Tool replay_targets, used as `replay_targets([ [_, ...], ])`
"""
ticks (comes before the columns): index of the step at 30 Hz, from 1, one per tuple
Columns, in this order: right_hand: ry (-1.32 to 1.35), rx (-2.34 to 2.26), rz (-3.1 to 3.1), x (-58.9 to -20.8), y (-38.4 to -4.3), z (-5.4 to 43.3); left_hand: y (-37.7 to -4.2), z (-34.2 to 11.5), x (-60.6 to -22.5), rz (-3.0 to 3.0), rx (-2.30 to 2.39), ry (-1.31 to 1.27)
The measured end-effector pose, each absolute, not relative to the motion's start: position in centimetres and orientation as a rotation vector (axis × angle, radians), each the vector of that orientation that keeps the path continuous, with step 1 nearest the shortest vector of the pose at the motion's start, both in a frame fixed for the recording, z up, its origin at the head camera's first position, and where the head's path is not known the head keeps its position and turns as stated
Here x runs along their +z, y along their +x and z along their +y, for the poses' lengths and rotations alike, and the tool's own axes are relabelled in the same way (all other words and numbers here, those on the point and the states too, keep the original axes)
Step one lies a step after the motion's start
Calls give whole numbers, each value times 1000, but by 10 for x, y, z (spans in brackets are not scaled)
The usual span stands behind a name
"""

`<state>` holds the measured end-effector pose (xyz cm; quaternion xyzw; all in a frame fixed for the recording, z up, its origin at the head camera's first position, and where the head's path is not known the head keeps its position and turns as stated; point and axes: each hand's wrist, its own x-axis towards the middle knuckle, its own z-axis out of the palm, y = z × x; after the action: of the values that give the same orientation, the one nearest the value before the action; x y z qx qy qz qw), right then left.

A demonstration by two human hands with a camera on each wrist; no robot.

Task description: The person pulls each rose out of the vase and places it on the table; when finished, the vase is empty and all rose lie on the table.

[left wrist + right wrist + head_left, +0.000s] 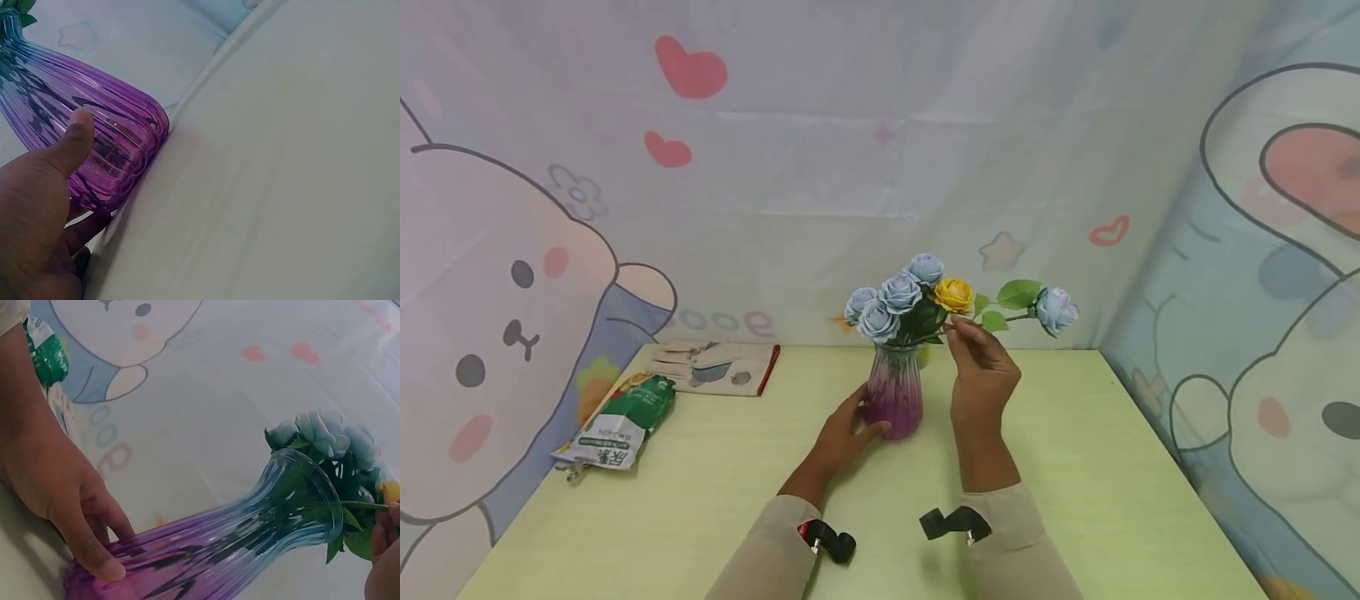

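Observation:
A ribbed glass vase [895, 396], purple below and clear bluish at the flared mouth, stands on the table. My left hand [842, 437] grips its lower body, thumb along the near side. Several pale blue roses [899, 293] and a yellow rose [954, 295] rise from the mouth. With thumb and fingertips, my right hand [983, 367] pinches a green stem [365, 505] just outside the rim. Out to the right of that hand leans another pale blue rose [1057, 310] with green leaves [1018, 293]. In the left wrist view the purple base [134, 144] shows under my thumb.
A green and white packet [625, 425] lies at the table's left edge. Behind it is a flat beige cloth item [722, 368] with a red edge. A printed curtain [820, 167] hangs behind the pale yellow-green table [737, 483].

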<state>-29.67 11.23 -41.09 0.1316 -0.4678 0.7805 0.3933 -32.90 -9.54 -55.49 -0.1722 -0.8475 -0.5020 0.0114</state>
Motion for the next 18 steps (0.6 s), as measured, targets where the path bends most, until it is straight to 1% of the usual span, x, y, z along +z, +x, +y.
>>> replay_targets([
  [8, 274, 2094, -1065, -411, -301, 128, -331, -95, -557, -2614, -1555, -560],
  [18, 139, 2394, -843, -410, -304, 152, -331, -94, -556, -2600, -1578, -555],
])
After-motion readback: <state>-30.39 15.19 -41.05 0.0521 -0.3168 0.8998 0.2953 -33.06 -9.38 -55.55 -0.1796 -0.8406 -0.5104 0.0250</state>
